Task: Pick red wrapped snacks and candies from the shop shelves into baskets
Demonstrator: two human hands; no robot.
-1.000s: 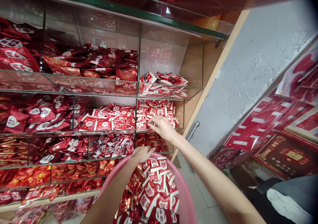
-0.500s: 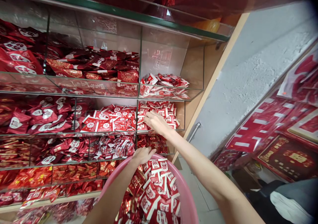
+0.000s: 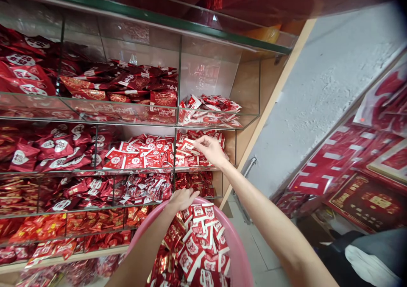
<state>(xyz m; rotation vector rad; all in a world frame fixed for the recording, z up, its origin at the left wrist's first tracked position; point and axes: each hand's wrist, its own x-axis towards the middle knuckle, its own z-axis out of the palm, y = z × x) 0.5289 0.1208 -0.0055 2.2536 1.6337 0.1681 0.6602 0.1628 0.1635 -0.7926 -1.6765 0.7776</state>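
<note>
My right hand [image 3: 210, 149] is closed in a pinch on a small red-and-white packet [image 3: 187, 146], tilted up above the other packets in the right-hand shelf compartment. Below it, my left hand [image 3: 183, 199] holds the far rim of a pink tub [image 3: 239, 240], its fingers curled over the edge. Many red-and-white packets [image 3: 203, 236] fill the tub's right part. On its left lie darker red packets [image 3: 173, 238] with gold shine. My left forearm hides part of the near left side of the tub.
Glass shelves [image 3: 127, 119] with upright dividers hold red packets of several designs. To the right stands a wooden end panel [image 3: 270, 92] beside a grey wall [image 3: 321, 96]. Red packaged goods [image 3: 378, 202] and a dark seat-like shape with white cloth [image 3: 369, 263] are at the lower right.
My right hand has drawn slightly right and up from the pile, and a pinched packet now shows, lifted at its fingertips. My left hand and the tub stay put.
</note>
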